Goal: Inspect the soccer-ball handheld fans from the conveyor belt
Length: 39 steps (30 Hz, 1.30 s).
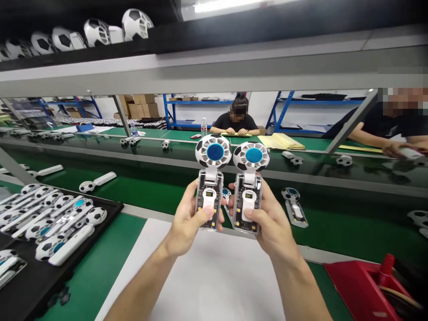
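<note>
My left hand [190,218] is closed around a handheld fan [209,194] with a football-patterned round head, a blue disc at its centre and a see-through handle showing a small display. A matching handheld fan [248,198] is upright in my right hand [272,218]. Both thumbs press on the white front panels of the handles. The two fans are side by side, a small gap between them, raised over the near edge of the green conveyor belt. Beneath them a white sheet [214,276] covers part of the bench.
At left, a black tray [110,209] holds several similar fans. More fans lie on the green belt [150,191], and football-shaped heads line the shelf [100,78] overhead. A red tape dispenser [354,281] stands at right. Across the belt, two people sit near yellow sheets [282,141].
</note>
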Tool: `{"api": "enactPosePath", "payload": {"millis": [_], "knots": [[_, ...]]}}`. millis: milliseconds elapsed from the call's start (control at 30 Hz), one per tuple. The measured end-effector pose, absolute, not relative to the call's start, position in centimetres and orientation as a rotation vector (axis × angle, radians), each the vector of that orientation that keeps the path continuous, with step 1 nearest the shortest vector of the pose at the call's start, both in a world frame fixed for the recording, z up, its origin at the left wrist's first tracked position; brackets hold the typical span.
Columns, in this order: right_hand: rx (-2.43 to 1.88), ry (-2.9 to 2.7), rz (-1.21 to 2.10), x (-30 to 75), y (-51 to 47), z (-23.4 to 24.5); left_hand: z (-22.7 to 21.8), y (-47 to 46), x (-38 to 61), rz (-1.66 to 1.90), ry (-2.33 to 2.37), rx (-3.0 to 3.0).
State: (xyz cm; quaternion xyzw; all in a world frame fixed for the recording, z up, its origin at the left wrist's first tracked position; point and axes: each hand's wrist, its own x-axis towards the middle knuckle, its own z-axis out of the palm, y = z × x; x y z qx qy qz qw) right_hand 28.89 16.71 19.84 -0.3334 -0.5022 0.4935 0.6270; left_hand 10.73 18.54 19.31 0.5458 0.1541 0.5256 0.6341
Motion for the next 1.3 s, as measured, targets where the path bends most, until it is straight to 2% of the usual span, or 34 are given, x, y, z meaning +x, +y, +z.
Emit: {"api": "enactPosePath", "payload": {"millis": [1300], "knots": [[-0.783, -1.118, 1.12, 29.2, 18.0, 19.1, 18.3, 19.6, 12.3, 1.25, 0.435, 1.038]]}}
